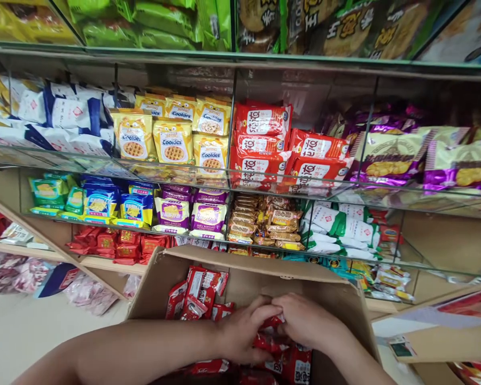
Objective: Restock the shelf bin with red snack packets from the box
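An open cardboard box (232, 262) stands at the bottom centre with red snack packets (202, 286) inside. Both of my hands reach into it and meet near its middle. My left hand (246, 326) has its fingers curled around red packets, its thumb and forefinger touching my right hand. My right hand (300, 316) is bent downward beside it, fingers closed at a red packet partly hidden beneath them. More red packets (299, 363) lie below my hands.
Glass shelves (176, 172) with dividers rise behind the box, bearing yellow cookie packs (173, 141), red biscuit packs (260, 123) and purple packs (393, 155). Bagged goods (90, 291) lie at lower left. A wooden ledge (444, 339) is at lower right.
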Motion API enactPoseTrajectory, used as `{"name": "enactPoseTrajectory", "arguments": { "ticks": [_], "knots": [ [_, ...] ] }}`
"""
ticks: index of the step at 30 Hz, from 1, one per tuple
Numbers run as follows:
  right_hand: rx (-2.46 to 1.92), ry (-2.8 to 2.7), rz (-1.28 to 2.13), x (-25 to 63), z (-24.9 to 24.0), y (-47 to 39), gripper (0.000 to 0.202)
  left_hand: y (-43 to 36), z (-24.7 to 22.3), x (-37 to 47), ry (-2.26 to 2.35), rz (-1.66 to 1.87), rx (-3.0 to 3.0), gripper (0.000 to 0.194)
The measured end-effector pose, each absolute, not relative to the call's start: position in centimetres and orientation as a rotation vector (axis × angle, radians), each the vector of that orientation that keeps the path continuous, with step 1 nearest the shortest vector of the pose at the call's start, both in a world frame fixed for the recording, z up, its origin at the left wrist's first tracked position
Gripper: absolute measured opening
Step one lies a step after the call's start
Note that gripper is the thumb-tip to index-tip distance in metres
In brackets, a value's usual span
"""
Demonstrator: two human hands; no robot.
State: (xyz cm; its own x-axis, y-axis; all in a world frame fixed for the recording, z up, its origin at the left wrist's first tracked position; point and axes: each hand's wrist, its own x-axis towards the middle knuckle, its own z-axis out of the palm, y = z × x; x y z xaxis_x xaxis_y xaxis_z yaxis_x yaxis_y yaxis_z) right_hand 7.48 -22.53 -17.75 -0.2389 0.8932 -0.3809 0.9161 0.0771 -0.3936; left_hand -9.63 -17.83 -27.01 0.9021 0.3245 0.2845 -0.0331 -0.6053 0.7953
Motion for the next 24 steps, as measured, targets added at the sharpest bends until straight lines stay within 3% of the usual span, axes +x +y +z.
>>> {"name": "enactPoseTrajectory", "arguments": {
  "ticks": [3,7,11,15,20,24],
  "knots": [
    [1.857,2.214,-0.902,7.3,-18.8,-21.8,0.027,-18.1,-28.0,-9.4,0.275,0.511,2.064,0.094],
    [1.908,2.280,-0.905,8.7,-16.2,-22.2,0.020,-17.8,-23.8,-9.0,0.340,0.458,1.972,0.096],
    [1.973,2.452,-1.181,10.7,-12.8,-23.1,0.018,-16.8,-18.5,-8.7,0.368,0.460,1.806,0.066],
    [2.024,2.541,-1.623,11.1,-12.5,-23.2,0.026,-16.2,-15.9,-8.4,0.463,0.474,1.574,0.056],
    [2.477,2.575,-1.529,9.9,-13.5,-22.8,0.029,-16.1,-14.5,-8.4,0.533,0.629,1.489,0.055],
    [2.564,2.500,-2.077,9.5,-13.8,-22.3,0.030,-14.9,-13.8,-8.5,0.460,0.807,1.284,0.052]
  ]
}}
